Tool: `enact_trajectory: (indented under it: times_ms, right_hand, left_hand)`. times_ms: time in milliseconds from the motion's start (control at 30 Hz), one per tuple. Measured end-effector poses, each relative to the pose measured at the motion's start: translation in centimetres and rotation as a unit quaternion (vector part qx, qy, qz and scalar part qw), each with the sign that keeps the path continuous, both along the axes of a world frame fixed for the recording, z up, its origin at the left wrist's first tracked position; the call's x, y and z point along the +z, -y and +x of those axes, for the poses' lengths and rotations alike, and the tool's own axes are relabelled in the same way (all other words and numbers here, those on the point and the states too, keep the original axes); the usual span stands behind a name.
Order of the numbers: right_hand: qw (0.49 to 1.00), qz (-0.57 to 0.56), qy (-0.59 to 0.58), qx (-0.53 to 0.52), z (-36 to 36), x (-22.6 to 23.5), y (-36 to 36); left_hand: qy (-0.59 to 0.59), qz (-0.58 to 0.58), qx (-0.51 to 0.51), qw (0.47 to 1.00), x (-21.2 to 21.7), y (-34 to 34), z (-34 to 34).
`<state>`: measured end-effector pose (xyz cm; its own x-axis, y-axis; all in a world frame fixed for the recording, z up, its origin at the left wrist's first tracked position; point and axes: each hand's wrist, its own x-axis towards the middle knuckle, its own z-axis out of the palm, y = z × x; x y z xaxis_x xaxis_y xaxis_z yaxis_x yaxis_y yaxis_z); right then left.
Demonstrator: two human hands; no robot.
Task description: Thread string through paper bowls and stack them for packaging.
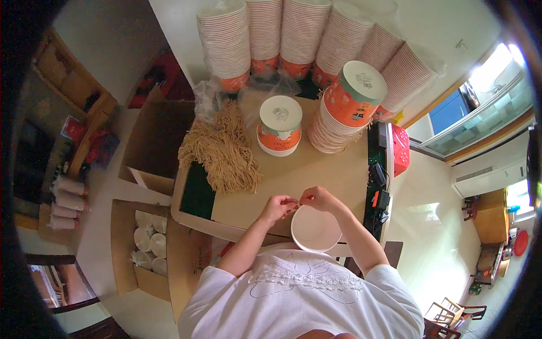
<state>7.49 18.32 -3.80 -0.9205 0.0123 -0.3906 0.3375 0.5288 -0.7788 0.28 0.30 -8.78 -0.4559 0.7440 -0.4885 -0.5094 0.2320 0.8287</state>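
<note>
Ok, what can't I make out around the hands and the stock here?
In the head view:
Anything between the left hand and right hand: too small, masked by the fingers.
Top of the second cup stack from the left: cut off by the upper edge.
Whatever lies under the tan strands: covered by them.
The carton's lower contents: hidden by the white bundles.

The left hand (279,208) and right hand (320,199) meet at an open white tub's (317,230) rim. Tan strands (222,150) lie on the counter (195,195), before tall tub stacks (223,45).
</note>
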Motion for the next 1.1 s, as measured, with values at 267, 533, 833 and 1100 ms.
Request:
enact_trajectory:
  times_ms: [267, 533, 833, 1100]
  right_hand:
    - [1.0, 0.006, 0.013, -0.011, 0.1, 0.3, 0.1]
    - [1.0, -0.008, 0.007, -0.012, 0.2, -0.3, -0.1]
    - [1.0, 0.02, 0.021, -0.003, 0.1, 0.0, 0.0]
    - [1.0, 0.003, 0.009, -0.016, 0.4, 0.0, -0.3]
  left_hand:
    - [-0.032, -0.014, 0.009, 0.999, 0.8, -0.5, 0.2]
    - [-0.014, 0.01, 0.045, 0.999, -0.5, -0.2, 0.0]
    - [-0.006, 0.068, 0.001, 0.998, 1.4, -0.8, 0.3]
    - [-0.004, 0.003, 0.042, 0.999, 1.3, -1.0, 0.1]
